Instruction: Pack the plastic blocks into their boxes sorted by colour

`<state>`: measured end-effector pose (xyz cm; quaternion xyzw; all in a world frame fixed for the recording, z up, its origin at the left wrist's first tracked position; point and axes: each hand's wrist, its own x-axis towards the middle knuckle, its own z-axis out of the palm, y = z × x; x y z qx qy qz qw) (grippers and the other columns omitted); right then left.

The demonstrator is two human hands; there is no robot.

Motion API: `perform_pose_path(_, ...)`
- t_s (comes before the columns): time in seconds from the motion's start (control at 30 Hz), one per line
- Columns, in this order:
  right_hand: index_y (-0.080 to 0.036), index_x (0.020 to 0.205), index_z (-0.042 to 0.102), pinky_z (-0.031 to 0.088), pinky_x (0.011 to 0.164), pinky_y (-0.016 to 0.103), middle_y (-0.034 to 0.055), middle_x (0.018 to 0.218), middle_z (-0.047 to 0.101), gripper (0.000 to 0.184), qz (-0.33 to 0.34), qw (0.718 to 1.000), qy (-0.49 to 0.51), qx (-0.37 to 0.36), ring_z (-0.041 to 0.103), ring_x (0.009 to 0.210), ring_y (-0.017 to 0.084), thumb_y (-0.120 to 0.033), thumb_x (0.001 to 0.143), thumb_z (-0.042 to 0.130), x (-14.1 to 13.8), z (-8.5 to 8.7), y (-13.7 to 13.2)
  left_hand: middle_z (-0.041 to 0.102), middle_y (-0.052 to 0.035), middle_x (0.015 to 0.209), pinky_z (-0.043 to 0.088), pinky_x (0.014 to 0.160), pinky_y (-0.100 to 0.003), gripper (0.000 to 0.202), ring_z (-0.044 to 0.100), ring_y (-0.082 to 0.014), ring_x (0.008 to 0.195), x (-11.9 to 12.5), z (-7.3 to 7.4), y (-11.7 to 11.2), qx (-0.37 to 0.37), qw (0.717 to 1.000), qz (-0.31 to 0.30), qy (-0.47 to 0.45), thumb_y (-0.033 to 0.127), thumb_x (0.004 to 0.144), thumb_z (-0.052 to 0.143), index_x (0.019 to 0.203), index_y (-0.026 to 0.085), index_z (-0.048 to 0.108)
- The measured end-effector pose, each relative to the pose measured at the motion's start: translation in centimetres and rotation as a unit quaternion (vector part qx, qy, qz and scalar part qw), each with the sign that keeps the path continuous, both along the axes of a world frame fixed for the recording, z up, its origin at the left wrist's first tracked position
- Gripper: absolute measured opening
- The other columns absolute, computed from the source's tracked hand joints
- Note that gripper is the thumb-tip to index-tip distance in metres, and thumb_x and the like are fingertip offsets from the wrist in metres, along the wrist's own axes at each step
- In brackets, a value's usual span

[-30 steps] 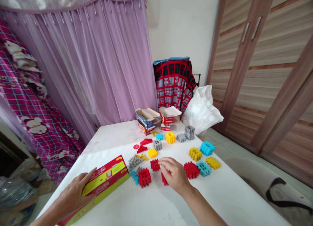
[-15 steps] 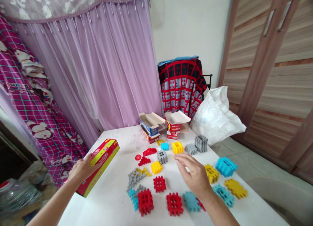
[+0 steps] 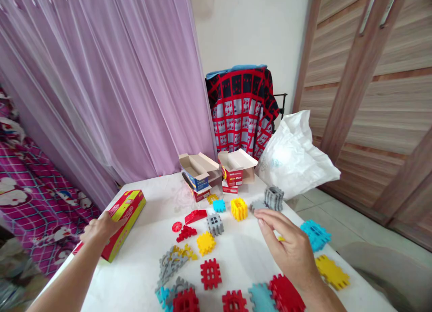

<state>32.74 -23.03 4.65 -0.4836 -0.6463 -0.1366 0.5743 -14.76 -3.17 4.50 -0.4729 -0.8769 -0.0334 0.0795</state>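
Observation:
At the left table edge, my left hand (image 3: pixel 101 228) lies across a red and yellow box (image 3: pixel 130 222), thumb towards its near side and fingers over its top. My right hand (image 3: pixel 290 244) hovers above the table's right side, fingers loosely curved and the thumb slightly apart from them; nothing shows in it. Past its fingertips are a flat grey toothed plastic piece (image 3: pixel 257 206) and a stack of grey pieces (image 3: pixel 273 198). Under its wrist is a red stack (image 3: pixel 285 294), partly covered. A bit of yellow shows behind the hand.
Several building pieces spread over the white-covered table: a yellow stack (image 3: pixel 239 209), grey block (image 3: pixel 215 225), red piece (image 3: pixel 211 274) and blue stack (image 3: pixel 315 235). Opened boxes (image 3: pixel 232 174) stand at the back, beside a white bag (image 3: pixel 297 154). A wardrobe (image 3: pixel 381 123) is at right.
The view has turned right and moved closer. My right hand has shifted right over the table, covering the yellow stack there and uncovering more of the red one. My left hand stays on the box.

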Motion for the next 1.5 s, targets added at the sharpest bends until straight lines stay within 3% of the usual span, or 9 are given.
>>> perform_pose_path(0.13,-0.021,0.094,0.07,0.058,0.082,0.026,0.0048,0.093,0.075,0.014,-0.008,1.0,-0.016,0.002,0.072,0.083,0.017,-0.02,0.09,0.056,0.6,-0.3,-0.1,0.063,-0.0161,0.117,0.05,0.082,-0.047,0.071,0.06,-0.0332,0.108,0.9,-0.8,-0.1,-0.04,0.999,0.018,-0.007,0.073,0.074,0.052,0.122,0.022,0.056)
perform_pose_path(0.27,-0.022,0.096,0.069,0.057,0.082,0.026,0.0035,0.094,0.074,0.015,-0.013,0.999,-0.04,-0.002,0.072,0.082,0.017,-0.026,0.091,0.056,0.8,-1.0,-0.1,0.056,-0.011,0.129,0.048,0.094,-0.049,0.054,0.057,-0.0246,0.112,1.3,-1.4,-0.5,-0.046,0.999,0.016,-0.01,0.055,0.089,0.053,0.129,0.019,0.051)
perform_pose_path(0.67,-0.023,0.098,0.067,0.054,0.08,0.029,0.0037,0.094,0.074,0.021,-0.008,0.996,-0.085,0.0,0.071,0.08,0.019,-0.034,0.094,0.05,0.7,-1.4,0.1,0.05,-0.0111,0.139,0.045,0.101,-0.054,0.05,0.052,-0.0277,0.123,1.9,-2.2,-4.6,-0.018,0.992,-0.105,0.061,0.042,0.089,0.059,0.133,0.02,0.049)
perform_pose_path(0.9,-0.022,0.098,0.067,0.053,0.082,0.029,0.0037,0.095,0.074,0.02,0.003,0.997,-0.075,0.004,0.071,0.081,0.018,-0.034,0.094,0.052,0.7,-1.0,0.0,0.055,-0.0103,0.132,0.05,0.095,-0.049,0.043,0.057,-0.0246,0.115,1.7,-2.5,-4.9,-0.012,0.986,-0.147,0.076,0.04,0.09,0.059,0.127,0.019,0.053)
perform_pose_path(1.3,-0.023,0.094,0.069,0.055,0.083,0.031,0.0039,0.094,0.074,0.015,-0.021,0.999,-0.02,0.021,0.071,0.082,0.02,-0.028,0.092,0.055,2.5,0.9,-1.4,0.057,-0.0099,0.128,0.051,0.093,-0.047,0.042,0.059,-0.0233,0.111,3.0,-0.2,-3.9,-0.028,0.989,-0.143,0.026,0.04,0.09,0.059,0.125,0.018,0.054)
perform_pose_path(1.4,-0.023,0.095,0.069,0.054,0.083,0.03,0.0041,0.094,0.074,0.014,-0.024,0.999,-0.013,0.025,0.071,0.082,0.019,-0.027,0.091,0.055,2.9,0.9,-1.4,0.056,-0.0101,0.13,0.051,0.094,-0.048,0.042,0.058,-0.0237,0.113,5.3,0.9,-3.0,-0.013,0.986,-0.167,0.008,0.039,0.09,0.059,0.126,0.019,0.054)
perform_pose_path(1.5,-0.023,0.095,0.068,0.054,0.084,0.032,0.0046,0.094,0.074,0.014,-0.028,0.999,-0.006,0.02,0.071,0.082,0.02,-0.028,0.092,0.055,3.1,0.9,-1.5,0.054,-0.0103,0.133,0.05,0.095,-0.049,0.043,0.057,-0.0246,0.115,9.7,2.2,-2.1,0.013,0.973,-0.229,-0.003,0.039,0.09,0.059,0.128,0.019,0.053)
